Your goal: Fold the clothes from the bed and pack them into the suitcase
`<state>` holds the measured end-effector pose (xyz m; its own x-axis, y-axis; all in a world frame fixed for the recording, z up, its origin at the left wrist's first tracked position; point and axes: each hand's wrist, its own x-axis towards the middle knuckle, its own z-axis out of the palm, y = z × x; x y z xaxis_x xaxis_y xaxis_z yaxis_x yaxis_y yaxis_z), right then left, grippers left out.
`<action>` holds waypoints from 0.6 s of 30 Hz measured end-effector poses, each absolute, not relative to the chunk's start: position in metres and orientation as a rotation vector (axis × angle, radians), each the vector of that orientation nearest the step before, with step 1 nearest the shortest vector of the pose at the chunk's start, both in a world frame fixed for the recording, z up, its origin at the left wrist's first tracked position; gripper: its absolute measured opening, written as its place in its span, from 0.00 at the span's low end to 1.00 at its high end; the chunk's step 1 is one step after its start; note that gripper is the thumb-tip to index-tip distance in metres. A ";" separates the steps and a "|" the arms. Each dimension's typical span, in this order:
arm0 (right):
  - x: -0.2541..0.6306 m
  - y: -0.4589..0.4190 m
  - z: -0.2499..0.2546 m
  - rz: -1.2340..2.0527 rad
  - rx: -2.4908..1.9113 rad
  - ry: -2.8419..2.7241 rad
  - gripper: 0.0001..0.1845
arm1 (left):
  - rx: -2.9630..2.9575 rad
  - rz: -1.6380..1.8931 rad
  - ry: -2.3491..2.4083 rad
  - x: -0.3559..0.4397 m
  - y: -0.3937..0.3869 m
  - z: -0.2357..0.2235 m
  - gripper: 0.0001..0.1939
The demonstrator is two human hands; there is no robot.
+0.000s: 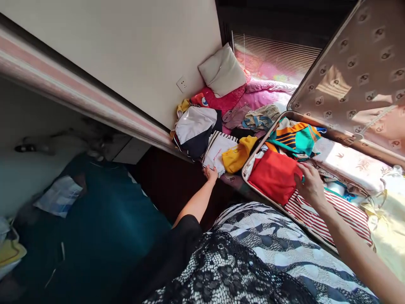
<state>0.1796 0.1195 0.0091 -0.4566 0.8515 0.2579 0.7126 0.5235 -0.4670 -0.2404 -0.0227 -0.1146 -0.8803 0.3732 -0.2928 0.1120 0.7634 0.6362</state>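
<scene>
Red cloth (272, 175), folded at the left of the open suitcase (363, 52), meets the bent fingers of the right hand (311, 181) at its right edge, while the fingers of the left hand (211, 172) touch the near edge of a white garment (217, 154); whether either set is clamped, I cannot tell. Just right of the white garment lies a yellow garment (238, 155), with red-striped cloth (337, 213) near in the suitcase, a teal-and-orange garment (294, 137) beyond the red cloth, and a pale cushion (223, 71) far off by the wall (136, 55).
</scene>
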 end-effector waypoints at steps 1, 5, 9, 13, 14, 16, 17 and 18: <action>0.149 0.126 0.015 0.434 -1.193 -2.373 0.25 | 0.361 0.874 2.554 -0.246 -0.024 -0.118 0.22; 0.045 0.160 0.027 0.484 -1.042 -2.724 0.25 | 0.490 0.890 2.512 -0.265 -0.016 -0.127 0.26; -0.036 0.206 0.019 0.390 -1.242 -3.117 0.28 | 0.733 0.945 2.324 -0.264 0.008 -0.134 0.27; -0.088 0.251 -0.002 0.568 -1.566 -3.259 0.36 | 0.697 0.948 2.229 -0.227 0.025 -0.144 0.32; -0.096 0.259 -0.008 0.630 -1.615 -3.258 0.39 | 0.633 0.939 2.263 -0.215 0.027 -0.146 0.32; -0.108 0.273 -0.021 0.727 -1.658 -3.242 0.43 | 0.472 0.889 2.330 -0.192 0.025 -0.151 0.31; -0.113 0.278 -0.027 0.778 -1.656 -3.225 0.44 | 0.396 0.854 2.350 -0.182 0.023 -0.153 0.31; -0.117 0.281 -0.034 0.829 -1.625 -3.197 0.45 | 0.354 0.824 2.352 -0.174 0.020 -0.155 0.31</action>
